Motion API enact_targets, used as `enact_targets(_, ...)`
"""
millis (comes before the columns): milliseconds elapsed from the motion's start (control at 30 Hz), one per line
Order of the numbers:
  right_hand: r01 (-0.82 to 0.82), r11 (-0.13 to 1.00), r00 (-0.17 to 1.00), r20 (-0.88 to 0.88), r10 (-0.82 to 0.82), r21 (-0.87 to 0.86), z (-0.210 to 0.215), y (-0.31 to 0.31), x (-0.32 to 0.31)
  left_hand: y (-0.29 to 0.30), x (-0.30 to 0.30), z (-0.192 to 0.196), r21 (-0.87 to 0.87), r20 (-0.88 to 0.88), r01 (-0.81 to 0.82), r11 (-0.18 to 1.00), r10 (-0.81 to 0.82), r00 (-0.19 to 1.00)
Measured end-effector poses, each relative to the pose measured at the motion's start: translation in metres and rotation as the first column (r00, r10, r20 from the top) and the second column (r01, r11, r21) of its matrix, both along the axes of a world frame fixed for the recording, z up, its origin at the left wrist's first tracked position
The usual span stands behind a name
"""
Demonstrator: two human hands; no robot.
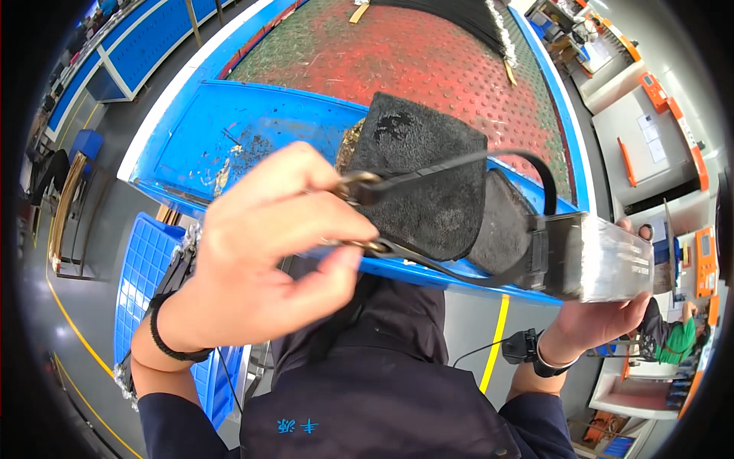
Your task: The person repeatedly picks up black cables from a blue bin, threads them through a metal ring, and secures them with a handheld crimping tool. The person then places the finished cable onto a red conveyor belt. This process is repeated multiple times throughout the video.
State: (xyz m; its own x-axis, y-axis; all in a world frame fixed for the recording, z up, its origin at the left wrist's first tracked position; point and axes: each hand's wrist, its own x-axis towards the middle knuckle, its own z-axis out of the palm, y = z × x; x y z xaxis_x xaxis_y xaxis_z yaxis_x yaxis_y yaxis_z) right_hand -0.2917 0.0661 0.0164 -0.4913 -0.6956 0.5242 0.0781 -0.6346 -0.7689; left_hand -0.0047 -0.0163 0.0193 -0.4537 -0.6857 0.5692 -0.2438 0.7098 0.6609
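Note:
My left hand (267,252) is closed in a pinch on brass-coloured metal end fittings, left of centre. From these fittings two black cords (459,159) loop right to the black end of a silver metal block (615,256). My right hand (600,317) grips that block from below and behind, fingertips showing at its far edge. Behind the cords rest a dark, worn, rough-faced pad (428,183) and a second greyish-black pad (501,222), on the near edge of the table. The exact kind of the corded metal piece cannot be made out.
A blue-edged worktable (283,103) with a red-green studded mat (344,57) lies ahead, black cloth at its far side. A blue plastic crate (141,268) stands at the left. At the right are white-orange machines (650,145) and a person in green (677,340).

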Motion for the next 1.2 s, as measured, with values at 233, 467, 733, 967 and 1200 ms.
enact_targets(233,-0.109,0.994,0.963,-0.246,0.107,0.007,-0.014,-0.005,0.021,0.007,-0.018,0.001,-0.121,0.076,0.059,0.991,-0.050,0.996)
enact_targets(467,-0.121,0.991,0.963,-0.234,0.132,0.062,-0.012,-0.004,0.026,0.011,-0.023,0.001,-0.113,0.070,0.051,0.992,-0.043,0.997)
enact_targets(733,0.174,0.970,0.980,-0.125,-0.154,0.171,-0.007,-0.006,0.040,0.013,-0.024,-0.002,-0.110,0.064,0.033,0.993,-0.026,0.998)
enact_targets(967,0.227,0.963,0.963,-0.181,-0.199,0.149,-0.009,-0.004,0.039,0.012,-0.022,-0.004,-0.073,0.061,0.040,0.997,-0.036,0.997)
enact_targets(1200,0.268,0.961,0.940,-0.238,-0.244,0.074,-0.016,0.000,0.033,0.013,-0.022,-0.008,-0.024,0.018,-0.012,1.000,0.012,1.000)
